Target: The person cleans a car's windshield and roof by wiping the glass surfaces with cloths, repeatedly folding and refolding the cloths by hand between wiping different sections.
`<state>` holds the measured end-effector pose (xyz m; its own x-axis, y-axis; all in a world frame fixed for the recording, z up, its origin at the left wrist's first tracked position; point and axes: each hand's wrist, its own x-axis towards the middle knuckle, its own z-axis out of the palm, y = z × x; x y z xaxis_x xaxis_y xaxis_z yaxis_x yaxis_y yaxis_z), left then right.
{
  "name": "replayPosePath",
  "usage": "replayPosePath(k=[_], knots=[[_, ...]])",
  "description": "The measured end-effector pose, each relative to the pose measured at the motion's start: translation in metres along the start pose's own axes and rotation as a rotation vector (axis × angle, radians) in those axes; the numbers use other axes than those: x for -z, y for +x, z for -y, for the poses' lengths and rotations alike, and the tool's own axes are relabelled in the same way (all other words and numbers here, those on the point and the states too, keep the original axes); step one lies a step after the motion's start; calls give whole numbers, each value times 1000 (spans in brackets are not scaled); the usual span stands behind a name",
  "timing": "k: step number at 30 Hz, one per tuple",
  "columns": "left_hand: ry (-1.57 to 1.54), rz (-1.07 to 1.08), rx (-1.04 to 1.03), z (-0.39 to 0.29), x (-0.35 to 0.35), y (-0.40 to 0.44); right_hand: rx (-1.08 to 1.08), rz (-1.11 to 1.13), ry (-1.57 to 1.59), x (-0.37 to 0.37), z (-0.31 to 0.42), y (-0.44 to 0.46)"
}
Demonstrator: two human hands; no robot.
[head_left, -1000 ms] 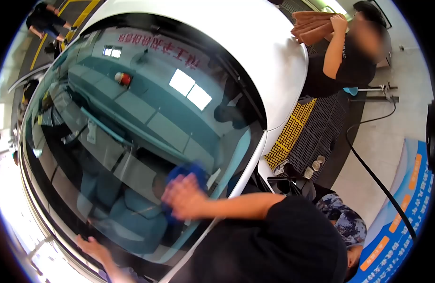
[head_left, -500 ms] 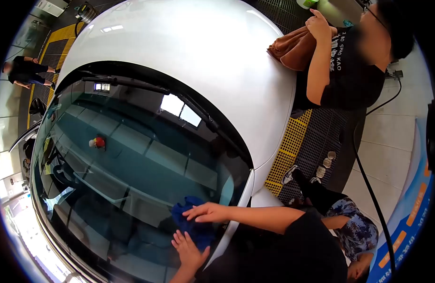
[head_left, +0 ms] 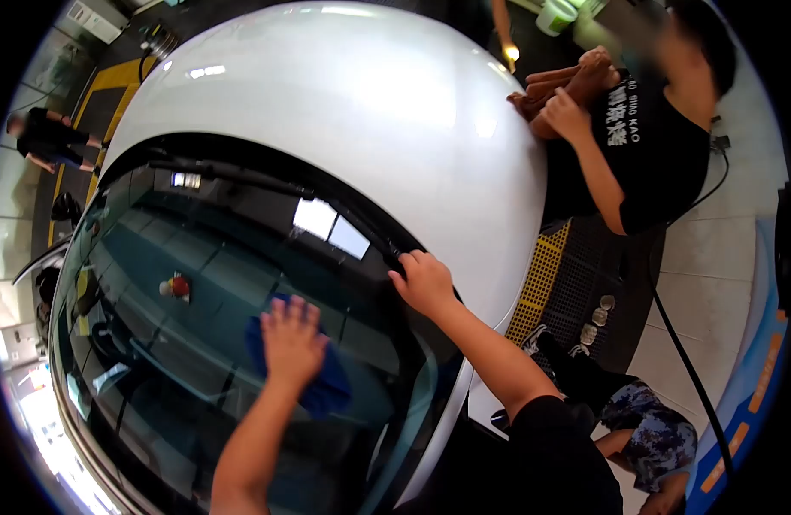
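My left hand [head_left: 292,343] lies with fingers spread on a dark blue cloth [head_left: 329,382], pressing it to the windshield [head_left: 215,343] of a white car. Part of the cloth is hidden beneath my palm. Farther right, my right hand [head_left: 425,281] is at the windshield's lower edge, its fingers curled over the wiper arm [head_left: 361,221] near its base. My fingertips partly hide that base. Behind the glass, a small red and white figure [head_left: 175,286] shows to the left of the cloth.
Beyond my right hand stretches the white hood [head_left: 352,86]. A person in a black shirt [head_left: 661,146] holds a brown cloth [head_left: 567,90] beside it. Another person in camouflage [head_left: 648,429] bends low at the lower right. A black cable [head_left: 683,352] hangs near the tiled wall.
My left hand and the blue cloth have moved up and left across the windshield. My right hand has left the cloth for the wiper arm. The black-shirted person's hands have shifted.
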<state>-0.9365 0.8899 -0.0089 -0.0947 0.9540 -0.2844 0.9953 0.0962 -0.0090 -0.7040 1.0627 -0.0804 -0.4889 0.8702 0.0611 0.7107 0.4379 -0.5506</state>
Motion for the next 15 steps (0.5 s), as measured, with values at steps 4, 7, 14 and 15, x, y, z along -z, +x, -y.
replayPosePath(k=[4,7,14,15], knots=[[64,-262,283,95,-27,83,-53,134,-341,-33,-18,41],[26,-170,403,79,-30,108,-121,295,-308,-47,-25,45],[-103,-18,-225,-99,-55,54,-159,531,-204,-42,-27,59],[-148,-109,-384,-121,-66,41,-170,560,-196,-42,-30,61]])
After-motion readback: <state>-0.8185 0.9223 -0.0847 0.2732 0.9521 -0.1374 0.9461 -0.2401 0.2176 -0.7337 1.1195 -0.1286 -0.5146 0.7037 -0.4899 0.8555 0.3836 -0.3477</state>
